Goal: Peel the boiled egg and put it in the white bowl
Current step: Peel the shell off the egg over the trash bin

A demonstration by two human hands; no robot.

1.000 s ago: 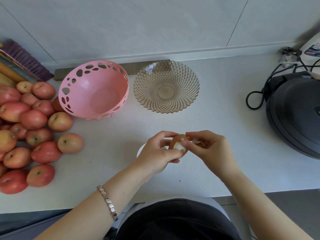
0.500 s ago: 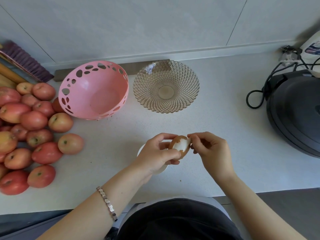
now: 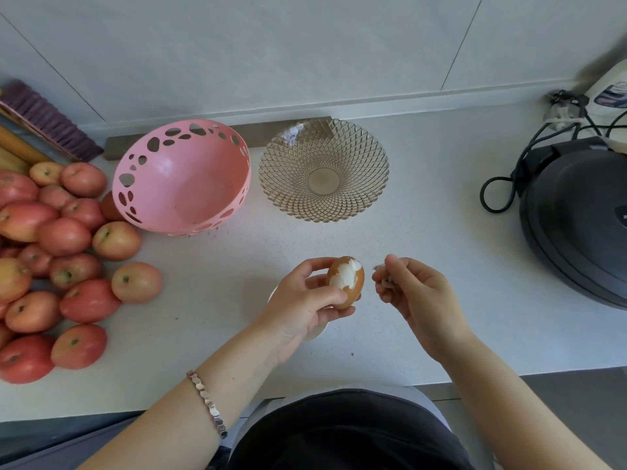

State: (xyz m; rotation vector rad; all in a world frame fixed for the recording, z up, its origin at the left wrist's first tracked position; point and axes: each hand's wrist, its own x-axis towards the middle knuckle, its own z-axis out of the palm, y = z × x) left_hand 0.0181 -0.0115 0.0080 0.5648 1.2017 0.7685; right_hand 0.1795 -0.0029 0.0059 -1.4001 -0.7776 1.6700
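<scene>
Over the white bowl [image 3: 318,330], the left hand [image 3: 298,301] grips the egg [image 3: 346,283]; at its 3 o'clock the right hand [image 3: 415,295] pinches shell [image 3: 384,282]. Squeezing could split it, or flakes drop in

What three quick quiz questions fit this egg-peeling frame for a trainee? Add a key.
1. True or false: the boiled egg is fully peeled.
2. Which one grips the egg? A. left hand B. right hand C. neither
3. Fill in: the right hand pinches a bit of ____ beside the egg.

Key:
1. False: only a patch is bare white.
2. A.
3. shell.
</scene>
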